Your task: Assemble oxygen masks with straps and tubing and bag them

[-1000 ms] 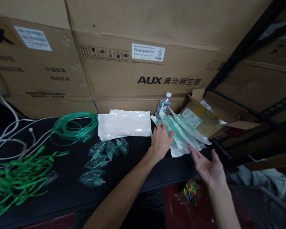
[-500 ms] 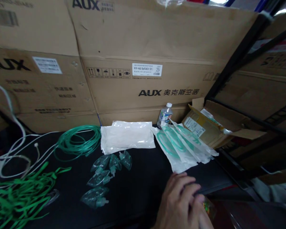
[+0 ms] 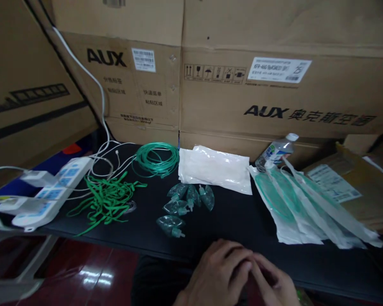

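Observation:
My left hand [image 3: 217,272] and my right hand [image 3: 270,278] meet at the front edge of the black table. Both have bent, closed fingers, and the fingertips touch the other hand. I see nothing held between them. Just beyond my left hand lie several clear green oxygen masks [image 3: 176,207]. To the right of these, several white and clear pouches [image 3: 284,204] with green tubing inside overlap one another. Flat white packets [image 3: 215,168] lie behind the masks. A coil of green tubing [image 3: 156,159] and a tangle of green elastic straps [image 3: 107,197] are to the left.
A white power strip [image 3: 55,191] with plugs and cables lies at the left end of the black table [image 3: 140,238]. A clear bottle [image 3: 276,152] and an opened carton [image 3: 360,178] stand at the back right. Large cardboard boxes [image 3: 210,102] form a wall behind.
My view has swung left, so the power strip is now visible. Both hands now show clearly, drawn together at the table's front edge. The things on the table lie as before.

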A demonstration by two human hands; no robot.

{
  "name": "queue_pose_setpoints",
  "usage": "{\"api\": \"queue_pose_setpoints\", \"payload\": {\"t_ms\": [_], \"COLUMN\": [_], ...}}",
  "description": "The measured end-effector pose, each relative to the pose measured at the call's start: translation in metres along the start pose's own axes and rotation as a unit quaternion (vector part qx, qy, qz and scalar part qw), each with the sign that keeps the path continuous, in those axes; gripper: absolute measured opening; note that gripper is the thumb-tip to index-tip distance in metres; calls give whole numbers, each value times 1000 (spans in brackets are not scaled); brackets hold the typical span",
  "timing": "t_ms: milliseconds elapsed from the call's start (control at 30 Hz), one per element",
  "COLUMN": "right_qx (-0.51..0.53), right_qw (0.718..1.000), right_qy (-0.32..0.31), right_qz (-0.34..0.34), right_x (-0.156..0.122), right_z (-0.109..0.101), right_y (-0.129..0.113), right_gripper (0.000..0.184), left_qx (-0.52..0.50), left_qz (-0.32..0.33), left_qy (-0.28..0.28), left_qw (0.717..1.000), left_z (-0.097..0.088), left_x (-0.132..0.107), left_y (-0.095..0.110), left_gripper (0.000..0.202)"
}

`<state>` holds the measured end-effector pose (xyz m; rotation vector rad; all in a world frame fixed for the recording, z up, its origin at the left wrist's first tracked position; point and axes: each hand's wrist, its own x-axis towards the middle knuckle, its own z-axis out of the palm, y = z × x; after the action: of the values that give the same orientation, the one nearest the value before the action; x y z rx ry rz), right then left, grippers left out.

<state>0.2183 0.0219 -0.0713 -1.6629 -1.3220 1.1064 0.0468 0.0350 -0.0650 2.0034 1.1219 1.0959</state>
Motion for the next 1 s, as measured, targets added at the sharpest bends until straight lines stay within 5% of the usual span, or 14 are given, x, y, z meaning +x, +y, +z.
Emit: {"api": "queue_pose_setpoints", "payload": {"t_ms": [67, 200, 367, 500, 700, 867, 1000], "right_qx": [-28, -48, -14, 31, 101, 189, 264], "right_qw": [999, 993, 995, 998, 993, 981, 964], "right_qy": [-8, 72, 59, -9, -51, -43, -15], "right_qz": [-39, -81, -78, -60, -24, -2, 9], "right_x": [16, 62, 106, 97, 59, 45, 47], "right_z": [12, 55, 84, 77, 56, 48, 45], "right_y": [-23, -63, -67, -57, -50, -38, -27], "right_gripper": [37, 50, 49, 48, 43, 33, 34], "left_qx": [-5, 58, 177, 133, 69, 80, 106], "left_qz": [15, 20, -126, -224, -218, -200, -189], "left_qy": [58, 190, 318, 310, 262, 263, 321], "left_qw": [998, 980, 923, 914, 938, 940, 922], "left_z": [-25, -70, -98, -100, -97, -94, -96], "left_x": [-13, -37, -45, -32, -2, 4, -16], "left_y": [-3, -15, -33, -52, -71, -65, -52], "left_gripper": [29, 32, 23, 34, 42, 39, 31]}}
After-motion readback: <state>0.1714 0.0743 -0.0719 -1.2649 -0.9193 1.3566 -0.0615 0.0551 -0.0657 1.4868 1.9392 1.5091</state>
